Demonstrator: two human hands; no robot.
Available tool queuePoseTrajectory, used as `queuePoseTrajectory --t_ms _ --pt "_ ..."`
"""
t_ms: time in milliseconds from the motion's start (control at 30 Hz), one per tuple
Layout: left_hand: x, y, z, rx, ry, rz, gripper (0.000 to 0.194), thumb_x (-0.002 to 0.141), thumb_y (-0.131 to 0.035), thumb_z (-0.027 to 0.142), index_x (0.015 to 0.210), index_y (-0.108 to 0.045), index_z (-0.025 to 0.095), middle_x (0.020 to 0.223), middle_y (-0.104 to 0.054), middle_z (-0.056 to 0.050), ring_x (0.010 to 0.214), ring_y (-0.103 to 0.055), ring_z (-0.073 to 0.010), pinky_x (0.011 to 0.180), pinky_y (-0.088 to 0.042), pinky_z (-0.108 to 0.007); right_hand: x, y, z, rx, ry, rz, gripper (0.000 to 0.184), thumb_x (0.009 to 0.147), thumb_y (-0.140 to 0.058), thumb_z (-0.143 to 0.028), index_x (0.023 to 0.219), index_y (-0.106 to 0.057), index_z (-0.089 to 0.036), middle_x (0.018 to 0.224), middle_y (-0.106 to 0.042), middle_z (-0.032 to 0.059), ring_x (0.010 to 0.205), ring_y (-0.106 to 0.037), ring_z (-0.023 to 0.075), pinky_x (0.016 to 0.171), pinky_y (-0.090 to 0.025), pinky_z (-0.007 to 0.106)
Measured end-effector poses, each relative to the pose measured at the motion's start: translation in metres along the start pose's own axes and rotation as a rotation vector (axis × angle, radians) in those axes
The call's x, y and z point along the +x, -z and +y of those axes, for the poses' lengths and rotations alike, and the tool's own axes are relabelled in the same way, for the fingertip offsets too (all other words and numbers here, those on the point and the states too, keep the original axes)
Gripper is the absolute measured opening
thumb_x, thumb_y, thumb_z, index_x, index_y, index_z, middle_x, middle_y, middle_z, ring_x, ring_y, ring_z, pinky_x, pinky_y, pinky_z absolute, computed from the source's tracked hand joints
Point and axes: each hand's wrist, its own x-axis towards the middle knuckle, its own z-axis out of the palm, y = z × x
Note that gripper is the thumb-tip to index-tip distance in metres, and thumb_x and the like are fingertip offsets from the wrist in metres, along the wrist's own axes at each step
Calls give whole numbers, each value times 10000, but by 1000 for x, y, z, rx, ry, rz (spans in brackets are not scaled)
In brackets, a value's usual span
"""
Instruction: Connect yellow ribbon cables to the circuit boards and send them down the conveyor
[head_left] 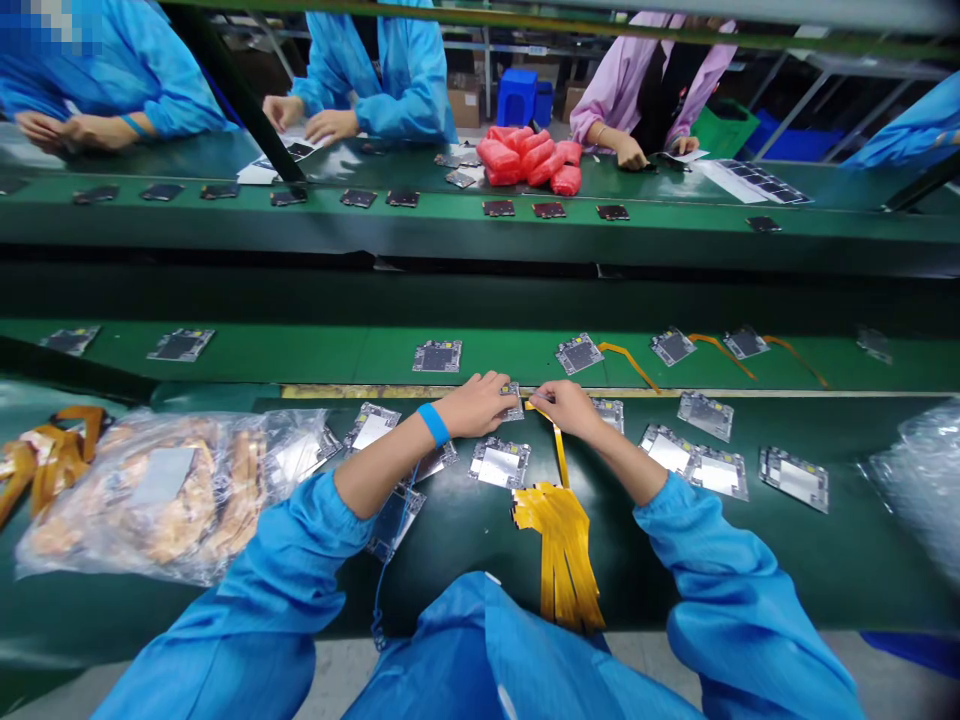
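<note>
My left hand [481, 404], with a blue band at the wrist, is closed on a small circuit board [513, 402] at the far edge of the bench. Just right of it, my right hand [568, 408] pinches the end of an orange flat ribbon cable [559, 455]. The cable end is close to the board's right side; whether the two touch I cannot tell. Below my hands lies a fanned bundle of orange ribbon cables [562, 545]. A loose circuit board [499, 463] rests just beneath my left hand, and part of another board [611, 413] shows behind my right hand.
Clear plastic bags of ribbon cables [161, 500] lie at left, bubble wrap [919, 475] at right. More boards [793, 478] are spread over the bench. Beyond runs a green conveyor belt [360, 350] carrying boards, some with cables. Co-workers [375, 75] sit opposite, near pink wrapped bundles [525, 157].
</note>
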Motion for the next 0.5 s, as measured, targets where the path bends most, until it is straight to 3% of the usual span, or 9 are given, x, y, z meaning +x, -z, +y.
queuePoseTrajectory --t_ms 500 --pt "-2 -1 3 11 -5 14 227 996 -563 248 1198 -667 234 1313 -552 -156 1169 -541 -323 933 -464 -446 -5 6 -20 -179 -73 -30 203 957 -633 -349 910 -785 -225 862 -783 41 780 -670 195 612 -334 254"
